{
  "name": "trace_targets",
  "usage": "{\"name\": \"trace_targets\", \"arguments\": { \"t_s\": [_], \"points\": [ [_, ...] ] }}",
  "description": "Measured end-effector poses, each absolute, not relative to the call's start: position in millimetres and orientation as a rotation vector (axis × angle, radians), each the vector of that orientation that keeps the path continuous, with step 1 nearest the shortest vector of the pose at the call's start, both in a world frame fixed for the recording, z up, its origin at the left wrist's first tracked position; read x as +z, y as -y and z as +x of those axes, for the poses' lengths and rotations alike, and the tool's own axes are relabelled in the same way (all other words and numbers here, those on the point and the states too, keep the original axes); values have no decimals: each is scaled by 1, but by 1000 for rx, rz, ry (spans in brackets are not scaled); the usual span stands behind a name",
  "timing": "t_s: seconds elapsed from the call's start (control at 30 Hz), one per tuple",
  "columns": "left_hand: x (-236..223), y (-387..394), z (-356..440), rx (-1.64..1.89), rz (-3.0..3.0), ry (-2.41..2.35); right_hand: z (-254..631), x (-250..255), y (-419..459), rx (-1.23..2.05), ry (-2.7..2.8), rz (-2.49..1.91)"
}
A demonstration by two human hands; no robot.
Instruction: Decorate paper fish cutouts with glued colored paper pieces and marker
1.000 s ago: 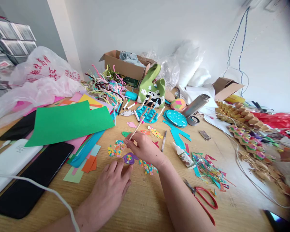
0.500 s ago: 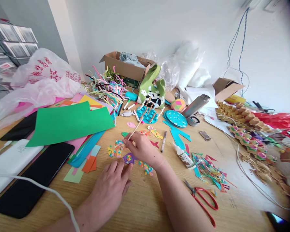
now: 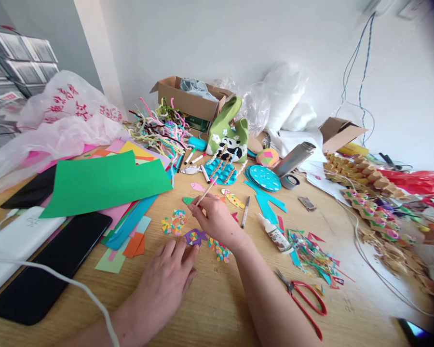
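Observation:
My right hand (image 3: 219,219) pinches a thin wooden stick (image 3: 207,191), its upper end slanting up and away to the right. Below it, a purple paper fish (image 3: 194,236) with a multicoloured wheel pattern lies on the table. Fingers outstretched and low, my left hand (image 3: 166,279) rests its fingertips at the near edge of this fish. Tiny coloured paper pieces (image 3: 174,222) lie scattered left of the fish, and small round paper dots (image 3: 220,250) lie to its right. The stick's lower tip is hard to make out beside my fingers.
A white glue bottle (image 3: 277,236), a pen (image 3: 245,212) and red-handled scissors (image 3: 305,294) lie on the right, near shredded paper scraps (image 3: 313,253). Green paper (image 3: 104,185) tops a stack at left, beside a black phone (image 3: 50,270). A green panda bag (image 3: 227,137) stands behind.
My right hand has shifted slightly right, away from the small paper pieces, with the stick still pinched. More of the purple fish shows now. My left hand stays in place.

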State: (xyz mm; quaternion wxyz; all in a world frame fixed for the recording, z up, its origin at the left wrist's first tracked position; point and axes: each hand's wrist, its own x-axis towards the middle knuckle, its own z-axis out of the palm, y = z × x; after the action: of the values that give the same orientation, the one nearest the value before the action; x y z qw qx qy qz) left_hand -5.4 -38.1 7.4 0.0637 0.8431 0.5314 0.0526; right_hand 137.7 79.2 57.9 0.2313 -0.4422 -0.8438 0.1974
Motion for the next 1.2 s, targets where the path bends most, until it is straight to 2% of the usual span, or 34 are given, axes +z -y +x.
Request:
{"name": "trace_targets", "arguments": {
  "t_s": [1.2],
  "points": [
    [13, 38, -6, 163, 2508, -1601, 140, 56, -80, 598, 2224, -1170]
  ]
}}
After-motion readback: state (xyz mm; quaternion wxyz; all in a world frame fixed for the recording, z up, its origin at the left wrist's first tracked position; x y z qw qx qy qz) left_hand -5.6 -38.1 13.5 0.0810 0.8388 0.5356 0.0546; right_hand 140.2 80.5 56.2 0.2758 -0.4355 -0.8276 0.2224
